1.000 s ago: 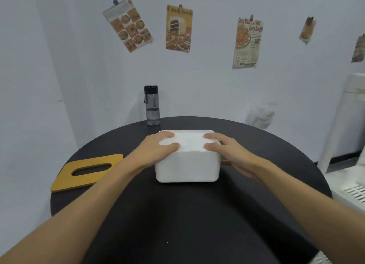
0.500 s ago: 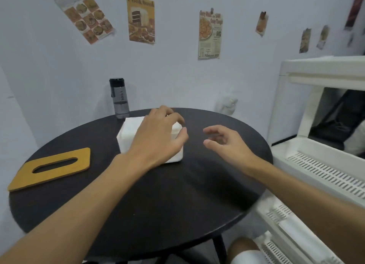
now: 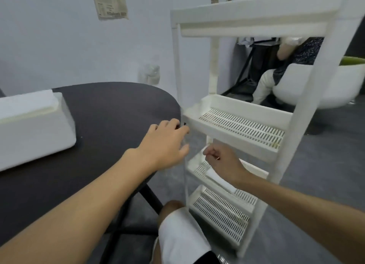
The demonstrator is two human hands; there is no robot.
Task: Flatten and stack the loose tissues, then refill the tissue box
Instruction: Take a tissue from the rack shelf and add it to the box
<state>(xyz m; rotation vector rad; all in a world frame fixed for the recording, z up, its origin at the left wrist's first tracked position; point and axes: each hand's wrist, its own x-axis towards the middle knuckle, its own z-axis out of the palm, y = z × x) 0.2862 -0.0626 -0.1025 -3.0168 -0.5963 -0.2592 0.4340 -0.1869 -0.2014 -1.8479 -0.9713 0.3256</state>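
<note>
In the head view the white tissue box (image 3: 33,129) sits on the black table (image 3: 108,109) well left of the white rack (image 3: 308,100), lidless, with tissues (image 3: 25,104) standing a little above its rim. The left hand (image 3: 166,143) reaches over the table edge just left of the rack's second shelf, fingers loosely spread and holding nothing, fingertips by the shelf corner, contact unclear. The right hand (image 3: 223,161) hangs in front of the rack's third shelf, above a flat white pack (image 3: 219,180), fingers curled under; whether they pinch anything cannot be told.
</note>
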